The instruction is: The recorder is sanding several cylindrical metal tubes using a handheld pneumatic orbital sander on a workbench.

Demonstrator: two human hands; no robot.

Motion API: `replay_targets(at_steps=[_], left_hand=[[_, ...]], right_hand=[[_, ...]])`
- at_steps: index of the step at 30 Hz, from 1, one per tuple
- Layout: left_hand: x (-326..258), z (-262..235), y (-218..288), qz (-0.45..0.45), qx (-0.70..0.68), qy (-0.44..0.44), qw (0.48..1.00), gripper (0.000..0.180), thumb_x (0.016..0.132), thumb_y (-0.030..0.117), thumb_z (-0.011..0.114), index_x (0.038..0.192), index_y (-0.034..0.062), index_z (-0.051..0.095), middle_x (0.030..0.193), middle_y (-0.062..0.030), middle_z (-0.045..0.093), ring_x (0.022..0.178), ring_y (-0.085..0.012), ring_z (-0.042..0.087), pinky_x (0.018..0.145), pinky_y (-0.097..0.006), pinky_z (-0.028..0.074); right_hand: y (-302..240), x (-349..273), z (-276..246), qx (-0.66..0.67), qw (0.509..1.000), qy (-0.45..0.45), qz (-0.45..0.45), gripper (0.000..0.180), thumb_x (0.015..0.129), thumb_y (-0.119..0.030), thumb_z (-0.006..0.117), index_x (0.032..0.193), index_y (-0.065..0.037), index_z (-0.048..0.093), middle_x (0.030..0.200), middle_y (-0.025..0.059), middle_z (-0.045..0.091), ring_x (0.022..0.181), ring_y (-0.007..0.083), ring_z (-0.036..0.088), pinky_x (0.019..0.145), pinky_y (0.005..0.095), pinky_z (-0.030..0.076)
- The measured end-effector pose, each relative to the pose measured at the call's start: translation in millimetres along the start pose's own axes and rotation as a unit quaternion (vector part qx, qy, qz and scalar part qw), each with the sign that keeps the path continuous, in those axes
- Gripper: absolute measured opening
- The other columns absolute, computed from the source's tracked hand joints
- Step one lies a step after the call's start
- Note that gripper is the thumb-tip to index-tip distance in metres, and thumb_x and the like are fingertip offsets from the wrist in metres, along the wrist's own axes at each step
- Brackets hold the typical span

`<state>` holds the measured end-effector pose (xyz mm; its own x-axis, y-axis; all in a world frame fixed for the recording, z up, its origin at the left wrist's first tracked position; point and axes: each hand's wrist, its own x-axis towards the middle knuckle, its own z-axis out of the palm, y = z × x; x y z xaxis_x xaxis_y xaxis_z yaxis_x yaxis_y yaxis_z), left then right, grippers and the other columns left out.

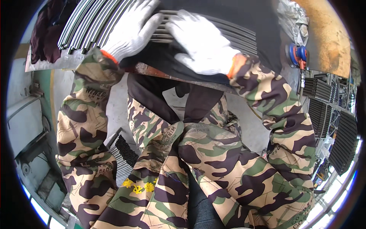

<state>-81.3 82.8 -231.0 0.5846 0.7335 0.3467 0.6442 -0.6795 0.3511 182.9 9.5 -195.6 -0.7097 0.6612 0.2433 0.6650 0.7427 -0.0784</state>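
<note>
Both my hands wear white knit gloves with orange cuffs and lie over metal rods on a table. My left hand [131, 32] is spread flat, thumb apart, between a row of slanting shiny rods [89, 23] and a darker group of rods. Several of these darker grey rods [238, 36] lie crosswise on a black cloth [263, 19]. Over their left part rests my right hand [200, 42], fingers stretched out and thumb apart, palm down. The gloves hide part of the rods beneath them.
A blue and red disc sander [297, 55] stands at the right beside crumpled silver sheeting [293, 21] and a brown board [328, 42]. Dark maroon cloth [49, 30] lies far left. Stacked dark bars [324, 89] stand at right; more rods [124, 154] are low at left.
</note>
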Motion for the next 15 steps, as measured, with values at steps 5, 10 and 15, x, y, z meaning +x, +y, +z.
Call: replay_targets(at_steps=[5,10,15], left_hand=[[-27.3,-20.0,7.8,0.053,0.101,-0.033,0.993,0.067,0.11,0.035,0.051,0.164,-0.0025,0.039,0.169,-0.0284,0.037,0.159,-0.0453,0.032,0.132,-0.051,0.024],[-20.4,-12.8,16.0,0.056,0.138,-0.045,0.988,0.085,0.104,0.052,0.058,0.165,-0.0028,0.035,0.167,-0.0331,0.037,0.158,-0.0506,0.031,0.131,-0.055,0.024],[-29.5,-15.6,17.7,0.029,0.151,-0.038,0.987,0.078,0.106,0.049,0.056,0.163,-0.0012,0.04,0.168,-0.032,0.037,0.158,-0.0501,0.031,0.131,-0.055,0.024]], right_hand=[[-17.0,39.2,14.3,0.075,0.992,0.101,-0.005,0.065,0.084,-0.038,0.079,0.134,-0.001,0.06,0.136,0.0195,0.061,0.132,0.0374,0.055,0.117,0.0516,0.041],[4.2,24.4,0.1,0.063,0.998,0.028,-0.007,0.064,0.088,-0.035,0.078,0.138,-0.001,0.058,0.138,0.022,0.061,0.134,0.0402,0.057,0.117,0.053,0.043],[47.4,-59.7,-31.7,-0.019,0.998,-0.046,-0.025,0.083,0.086,-0.027,0.082,0.155,0.003,0.046,0.156,0.0242,0.051,0.15,0.0442,0.045,0.126,0.0541,0.037]])
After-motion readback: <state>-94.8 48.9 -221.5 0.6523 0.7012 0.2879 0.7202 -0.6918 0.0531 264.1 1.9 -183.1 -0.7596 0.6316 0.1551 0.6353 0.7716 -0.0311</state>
